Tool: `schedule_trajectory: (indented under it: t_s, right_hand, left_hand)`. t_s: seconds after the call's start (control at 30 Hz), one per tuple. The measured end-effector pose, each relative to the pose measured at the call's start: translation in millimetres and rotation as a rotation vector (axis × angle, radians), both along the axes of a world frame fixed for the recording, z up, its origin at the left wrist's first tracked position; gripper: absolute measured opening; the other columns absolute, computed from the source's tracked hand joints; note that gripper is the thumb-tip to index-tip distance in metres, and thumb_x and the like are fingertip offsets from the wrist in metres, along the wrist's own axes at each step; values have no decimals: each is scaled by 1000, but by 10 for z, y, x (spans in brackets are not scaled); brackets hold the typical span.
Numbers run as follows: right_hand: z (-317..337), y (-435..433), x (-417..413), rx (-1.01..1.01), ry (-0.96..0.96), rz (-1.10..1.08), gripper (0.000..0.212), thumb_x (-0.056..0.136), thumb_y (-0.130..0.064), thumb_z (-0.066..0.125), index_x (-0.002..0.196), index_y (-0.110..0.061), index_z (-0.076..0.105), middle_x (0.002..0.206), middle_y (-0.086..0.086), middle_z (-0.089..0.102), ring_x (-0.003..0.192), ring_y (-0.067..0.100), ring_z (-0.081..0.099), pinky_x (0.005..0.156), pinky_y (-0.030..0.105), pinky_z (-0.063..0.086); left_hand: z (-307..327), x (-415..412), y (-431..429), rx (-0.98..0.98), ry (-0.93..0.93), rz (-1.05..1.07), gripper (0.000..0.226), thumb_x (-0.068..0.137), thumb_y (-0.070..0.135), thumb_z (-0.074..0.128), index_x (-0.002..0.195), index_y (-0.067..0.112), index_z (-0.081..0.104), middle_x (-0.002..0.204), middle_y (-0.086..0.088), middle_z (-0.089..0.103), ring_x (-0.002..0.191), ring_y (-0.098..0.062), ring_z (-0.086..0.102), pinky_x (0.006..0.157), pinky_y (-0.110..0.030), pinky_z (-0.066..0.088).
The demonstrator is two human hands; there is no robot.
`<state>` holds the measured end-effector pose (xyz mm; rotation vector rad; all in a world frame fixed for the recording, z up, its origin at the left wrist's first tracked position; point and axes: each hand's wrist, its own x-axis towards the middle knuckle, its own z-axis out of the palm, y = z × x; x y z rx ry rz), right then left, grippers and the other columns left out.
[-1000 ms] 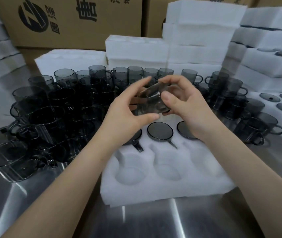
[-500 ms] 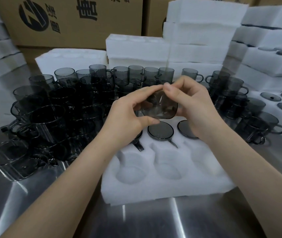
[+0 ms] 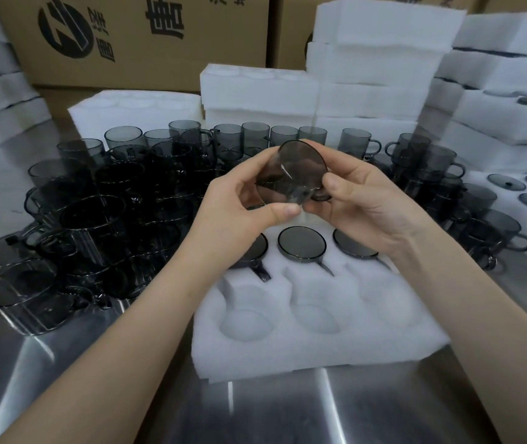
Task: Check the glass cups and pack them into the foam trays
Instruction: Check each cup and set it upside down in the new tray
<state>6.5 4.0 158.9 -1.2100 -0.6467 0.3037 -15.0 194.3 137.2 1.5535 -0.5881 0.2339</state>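
From the head view, both hands hold one grey glass cup (image 3: pixel 297 168) in the air above the far row of the foam tray (image 3: pixel 287 357), tipped so that one round end faces the camera. The left hand (image 3: pixel 239 203) curls round its left side with the thumb under the lower edge, and the right hand (image 3: pixel 361 200) pinches it from the right near the handle. The hold looks light, by fingertips only, so a slip is the main danger: the cup would likely drop onto the three packed cups (image 3: pixel 301 242) directly beneath, glass against glass, and chip one or both. The near row has three empty pockets (image 3: pixel 318 315), each with a notch for a handle. If the cup goes in with its handle turned away from the notch, it will probably sit crooked and proud of the foam. The crowd of loose cups (image 3: pixel 95 219) lies close by the left forearm on the steel table (image 3: pixel 351 408), and more cups (image 3: pixel 492 232) stand near the right wrist, so a wide swing of either arm could knock them together. Dark glass also hides fine cracks, so a hurried look could miss a flaw.
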Motion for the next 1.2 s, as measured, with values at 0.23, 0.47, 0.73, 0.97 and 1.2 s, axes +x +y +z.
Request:
schedule_trajectory:
  t_s: [0.23, 0.47, 0.73, 0.97, 1.2]
  right_hand:
    - [-23, 73, -45, -199, -180, -326, 41, 68, -13, 79, 102, -13, 58, 99, 6, 68, 71, 14, 62, 60, 30, 49]
    - [-37, 166, -59, -313, -287, -600, 40, 64, -44, 78, 82, -17, 53, 71, 0, 66, 55, 11, 60, 42, 28, 45]
    - [-30, 170, -44, -217, -257, -740, 26, 100, -18, 53, 77, -9, 60, 65, 7, 62, 52, 19, 62, 44, 32, 52]
    - [-7, 149, -72, -173, -142, -575, 31, 105, -18, 40, 101, -5, 68, 100, 31, 67, 82, 38, 64, 72, 54, 55]
    - [-8, 146, -68, -87, -99, -368, 42, 91, -25, 59, 127, -2, 56, 117, 26, 63, 100, 44, 60, 77, 46, 57]
  left_hand:
    - [28, -36, -33, 133, -34, 62, 53, 74, 8, 76, 124, 16, 62, 109, 5, 71, 94, -16, 68, 89, -44, 54]
    - [22, -42, -57, 276, -95, 142, 62, 69, 13, 84, 126, 24, 62, 104, 13, 71, 96, -16, 68, 95, -41, 51]
    - [35, -58, -73, 270, -105, 151, 63, 71, 18, 83, 129, 26, 60, 109, 13, 70, 96, -7, 66, 99, -36, 49]
    - [12, -20, -66, 217, -70, 148, 66, 74, 13, 79, 135, 23, 55, 119, 6, 67, 104, -13, 67, 100, -41, 49]
    - [1, -14, -72, 90, -26, 173, 56, 80, 25, 70, 133, 21, 53, 120, 8, 66, 105, -13, 66, 93, -43, 54]
